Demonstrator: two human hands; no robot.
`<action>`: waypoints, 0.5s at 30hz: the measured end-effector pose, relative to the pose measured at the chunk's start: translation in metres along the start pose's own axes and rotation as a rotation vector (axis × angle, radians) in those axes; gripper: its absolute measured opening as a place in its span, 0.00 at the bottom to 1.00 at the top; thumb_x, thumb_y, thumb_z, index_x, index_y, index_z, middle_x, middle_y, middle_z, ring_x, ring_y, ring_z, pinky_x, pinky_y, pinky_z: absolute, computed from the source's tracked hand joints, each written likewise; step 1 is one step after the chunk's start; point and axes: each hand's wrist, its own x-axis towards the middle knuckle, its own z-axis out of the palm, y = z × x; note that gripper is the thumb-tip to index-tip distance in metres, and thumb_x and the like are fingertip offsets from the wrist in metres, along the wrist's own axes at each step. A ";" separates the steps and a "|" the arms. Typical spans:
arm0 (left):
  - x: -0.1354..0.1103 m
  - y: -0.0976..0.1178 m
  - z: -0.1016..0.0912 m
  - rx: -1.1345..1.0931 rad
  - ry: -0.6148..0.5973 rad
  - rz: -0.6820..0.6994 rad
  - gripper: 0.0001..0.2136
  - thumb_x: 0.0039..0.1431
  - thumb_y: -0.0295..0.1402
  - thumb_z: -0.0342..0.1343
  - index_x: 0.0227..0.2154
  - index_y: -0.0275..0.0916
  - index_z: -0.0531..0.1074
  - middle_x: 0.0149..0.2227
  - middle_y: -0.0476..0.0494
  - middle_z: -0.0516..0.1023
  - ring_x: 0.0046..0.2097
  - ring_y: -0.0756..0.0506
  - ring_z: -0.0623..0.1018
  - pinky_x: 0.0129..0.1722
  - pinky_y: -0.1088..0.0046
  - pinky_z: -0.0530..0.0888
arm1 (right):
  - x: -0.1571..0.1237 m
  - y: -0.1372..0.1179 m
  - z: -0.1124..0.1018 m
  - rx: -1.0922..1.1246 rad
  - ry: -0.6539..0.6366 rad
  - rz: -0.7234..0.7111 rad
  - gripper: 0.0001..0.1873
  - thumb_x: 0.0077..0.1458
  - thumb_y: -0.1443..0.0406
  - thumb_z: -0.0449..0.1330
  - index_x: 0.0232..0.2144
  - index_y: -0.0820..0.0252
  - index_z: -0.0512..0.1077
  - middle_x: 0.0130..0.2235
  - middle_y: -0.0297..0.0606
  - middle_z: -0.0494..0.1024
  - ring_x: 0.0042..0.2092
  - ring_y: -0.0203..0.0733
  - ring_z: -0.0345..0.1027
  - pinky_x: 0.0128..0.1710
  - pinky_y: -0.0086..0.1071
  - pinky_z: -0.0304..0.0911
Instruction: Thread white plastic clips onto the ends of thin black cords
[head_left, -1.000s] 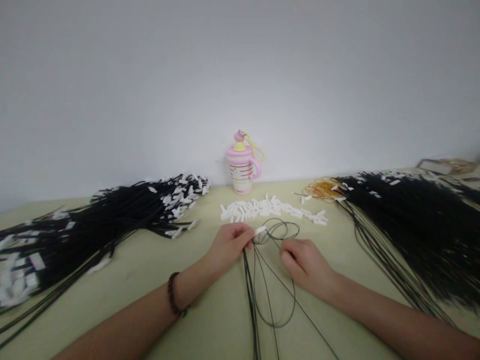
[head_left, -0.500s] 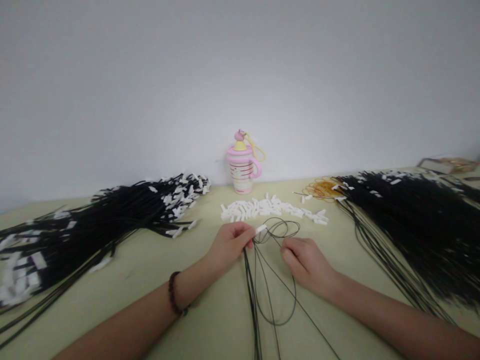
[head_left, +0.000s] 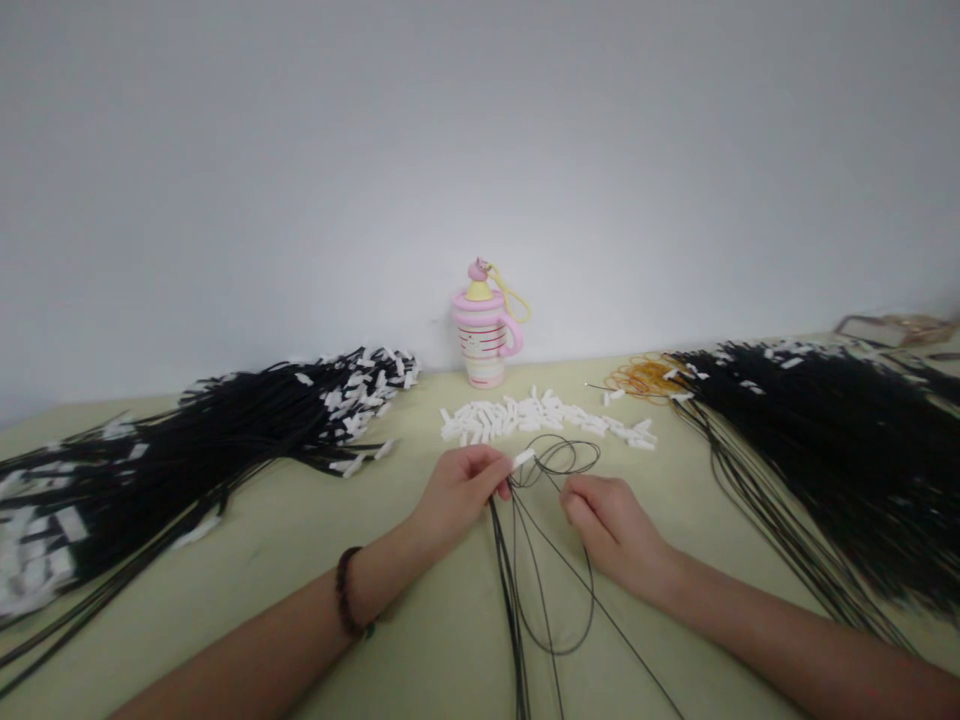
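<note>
My left hand [head_left: 466,487] pinches a small white connector [head_left: 524,458] between thumb and fingertips. Several black cords [head_left: 512,600] hang down from under that hand toward the front of the table. Thin cord loops [head_left: 568,457] spread out to the right of the connector, and one larger loop drops lower between the hands. My right hand [head_left: 611,525] is closed on a thin black cord [head_left: 553,483] that runs from the connector; the fingertips are folded inward, so the cord's end is hidden.
Loose white connectors [head_left: 525,417] lie behind my hands. A pink cup-shaped item [head_left: 482,335] stands by the wall. Black cords with white ends are heaped at left [head_left: 247,430] and right [head_left: 817,450]. An orange thread bundle [head_left: 643,378] lies beside the right heap.
Hardly anything differs. My hands keep nearly the same place and grip, and the hanging cords have shifted very slightly to the right.
</note>
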 end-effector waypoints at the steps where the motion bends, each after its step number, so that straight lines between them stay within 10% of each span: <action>1: 0.000 0.000 0.000 -0.004 -0.004 -0.004 0.14 0.50 0.42 0.50 0.22 0.34 0.68 0.19 0.50 0.68 0.22 0.54 0.62 0.23 0.79 0.58 | 0.000 -0.001 0.000 0.005 -0.002 -0.003 0.15 0.54 0.67 0.42 0.17 0.65 0.55 0.19 0.32 0.60 0.24 0.28 0.54 0.25 0.22 0.45; 15: -0.002 0.005 0.001 0.049 -0.133 0.019 0.12 0.51 0.38 0.49 0.22 0.34 0.67 0.17 0.52 0.66 0.21 0.55 0.62 0.22 0.80 0.58 | -0.005 -0.002 0.003 -0.157 0.071 -0.098 0.10 0.49 0.65 0.49 0.19 0.64 0.62 0.22 0.33 0.61 0.25 0.27 0.54 0.26 0.23 0.47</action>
